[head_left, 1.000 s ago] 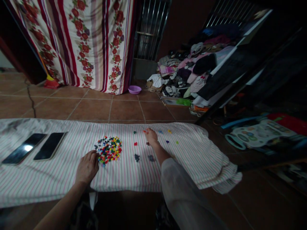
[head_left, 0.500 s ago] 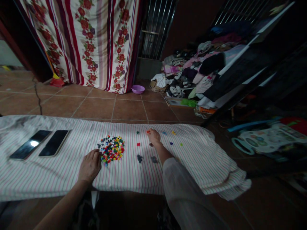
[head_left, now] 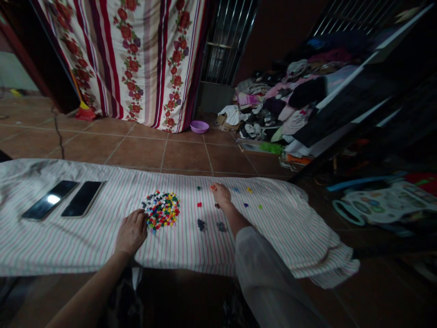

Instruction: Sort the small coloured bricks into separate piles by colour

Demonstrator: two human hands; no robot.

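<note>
My left hand [head_left: 132, 231] rests on the striped cloth, fingers lying loosely, the tips touching the left edge of a heap of small multicoloured pieces [head_left: 161, 210]. To the right, my right hand [head_left: 222, 196] is lowered to the cloth, fingertips pinched at a small orange piece [head_left: 213, 187]. Around it sit small colour groups: dark green [head_left: 199, 188], red [head_left: 199, 205], brown [head_left: 217, 206], light blue [head_left: 236, 189], yellow [head_left: 249, 190], dark blue [head_left: 246, 205] and lime green [head_left: 260, 207]. Nearer to me lie a dark blue-grey cluster [head_left: 201, 224] and a grey cluster [head_left: 221, 226].
Two phones [head_left: 82, 199] lie at the left on the cloth-covered surface [head_left: 82, 248]. Beyond it are a purple basin [head_left: 199, 127], a red broom [head_left: 85, 112], a flowered curtain [head_left: 146, 59] and a clothes pile [head_left: 273, 98]. A white toy-like panel [head_left: 378, 202] stands at the right.
The whole view has shifted slightly, moving everything a little rightward. Both hands stay in about the same places on the cloth.
</note>
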